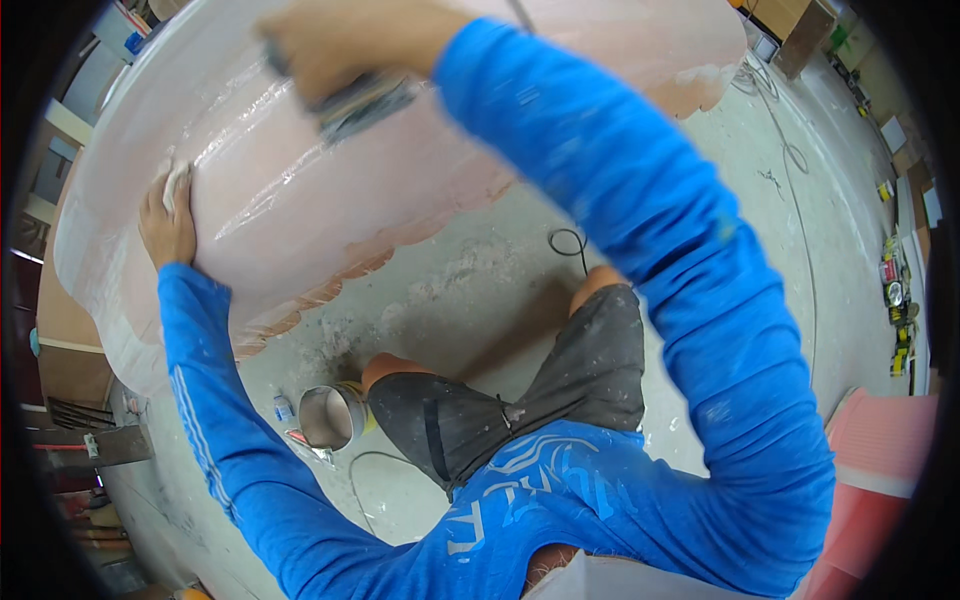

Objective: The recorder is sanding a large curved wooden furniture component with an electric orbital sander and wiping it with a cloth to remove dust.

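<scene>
A large pale pink, glossy, curved panel (pixel 260 215) with a scalloped lower edge rises in front of me. My left hand (pixel 168 215) lies on its left part, fingers stretched upward; something whitish, dust or a thin cloth, shows at the fingertips. My right hand (pixel 345 40) is raised over the panel, blurred by motion, its fingers wrapped round a dark sander (pixel 368 106). The sander's flat underside seems to be at or just above the panel; contact cannot be made out. Its upper body is mostly covered by my hand.
By my knee on the dusty floor (pixel 440 275) stands an open bucket (pixel 330 417), with a small bottle (pixel 284 408) beside it. A cable (pixel 795 155) runs along the floor at right. Pink ribbed material (pixel 885 435) is at lower right. Assorted items line the right wall.
</scene>
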`<action>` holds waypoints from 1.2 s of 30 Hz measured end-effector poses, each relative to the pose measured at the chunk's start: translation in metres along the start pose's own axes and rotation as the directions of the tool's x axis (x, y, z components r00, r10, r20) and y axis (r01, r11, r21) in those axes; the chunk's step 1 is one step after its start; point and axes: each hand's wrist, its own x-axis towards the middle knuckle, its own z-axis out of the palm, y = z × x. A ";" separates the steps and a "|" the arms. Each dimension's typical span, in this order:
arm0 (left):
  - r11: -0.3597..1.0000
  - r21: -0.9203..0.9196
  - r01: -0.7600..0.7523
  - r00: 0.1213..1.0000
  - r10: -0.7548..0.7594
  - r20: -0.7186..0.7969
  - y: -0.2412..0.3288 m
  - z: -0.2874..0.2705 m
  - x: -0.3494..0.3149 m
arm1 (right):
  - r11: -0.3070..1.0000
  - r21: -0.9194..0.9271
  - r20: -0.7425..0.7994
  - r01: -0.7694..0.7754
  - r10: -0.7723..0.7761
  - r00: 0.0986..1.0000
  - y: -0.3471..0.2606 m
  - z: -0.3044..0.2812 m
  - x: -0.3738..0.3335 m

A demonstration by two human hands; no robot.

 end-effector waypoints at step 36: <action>0.982 -0.188 0.012 0.999 -0.003 0.047 0.026 -0.017 -0.005 | 0.747 0.214 -0.435 -0.630 0.650 0.623 0.045 0.012 -0.170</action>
